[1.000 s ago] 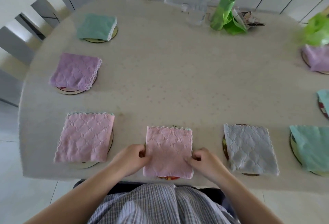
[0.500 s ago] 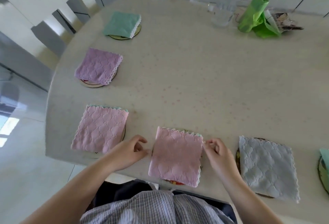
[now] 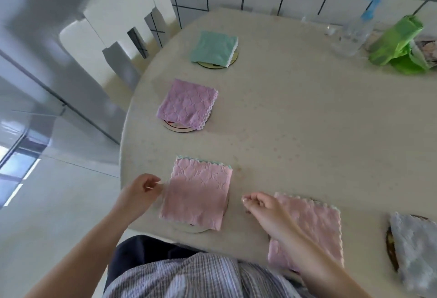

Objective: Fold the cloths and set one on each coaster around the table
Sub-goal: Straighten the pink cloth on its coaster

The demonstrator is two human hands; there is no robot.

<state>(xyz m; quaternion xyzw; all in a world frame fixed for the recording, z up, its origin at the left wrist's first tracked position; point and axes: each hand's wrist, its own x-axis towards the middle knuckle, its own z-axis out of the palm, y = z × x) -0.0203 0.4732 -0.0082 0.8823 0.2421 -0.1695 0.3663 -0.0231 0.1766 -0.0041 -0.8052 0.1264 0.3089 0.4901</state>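
Step in hand: straightening the pink cloth [image 3: 197, 193] at the near left edge of the surface [image 3: 307, 132]; this is my judgement from where the hands are.
Left hand: the left hand [image 3: 139, 193] is just beside the left edge of this cloth, fingers [image 3: 153, 183] loosely curled and a little apart, holding nothing; I cannot tell if the tips touch the cloth.
Right hand: the right hand [image 3: 262, 207] is on the other side, between this cloth and the second pink cloth [image 3: 312, 229]; its fingers are curled, empty, and the forearm lies across that second cloth.
Cloths: every cloth in view is folded and lies on a coaster: green cloth [image 3: 214, 47], purple cloth [image 3: 186, 105], both pink ones, grey cloth [image 3: 413, 250].
Coaster: under the near pink cloth only a pale rim [image 3: 191, 229] shows at the front.
Progress: in this view the task looks almost finished; the rest of the surface is out of view.
Next move: probably pinch both side edges and shift the cloth so it sits centred over its coaster, without opening the fold.
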